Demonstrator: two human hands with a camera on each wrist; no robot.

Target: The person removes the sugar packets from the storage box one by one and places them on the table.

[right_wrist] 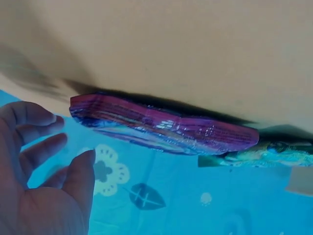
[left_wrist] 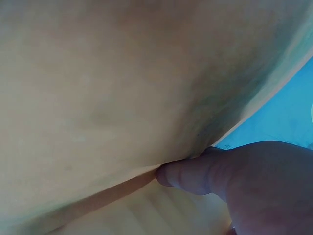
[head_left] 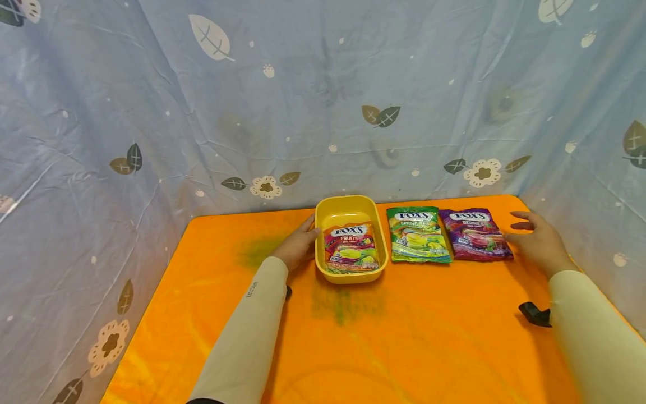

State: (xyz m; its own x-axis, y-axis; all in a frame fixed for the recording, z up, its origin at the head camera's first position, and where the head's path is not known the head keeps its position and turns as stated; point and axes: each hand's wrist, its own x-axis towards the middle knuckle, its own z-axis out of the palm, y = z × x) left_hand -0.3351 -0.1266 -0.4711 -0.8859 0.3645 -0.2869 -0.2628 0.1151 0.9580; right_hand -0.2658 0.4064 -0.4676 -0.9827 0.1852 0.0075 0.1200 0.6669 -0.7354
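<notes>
A yellow plastic tub [head_left: 345,203] with rounded corners sits near the back of the table, and an orange Fox's Fruits candy bag [head_left: 350,247] lies inside it. My left hand [head_left: 299,245] grips the tub's left side, with the thumb [left_wrist: 188,174] at the rim. To the right lies a purple Fox's Berries candy bag [head_left: 476,235]. Beside that bag's right edge is my right hand [head_left: 539,242], its fingers loosely bent and holding nothing. In the right wrist view a gap shows between the fingers and the purple bag [right_wrist: 164,125].
A green Fox's Spring Tea candy bag [head_left: 419,234] lies between the tub and the purple bag. The orange tabletop [head_left: 383,348] ends at a blue patterned curtain [head_left: 323,112], which also hangs along both sides.
</notes>
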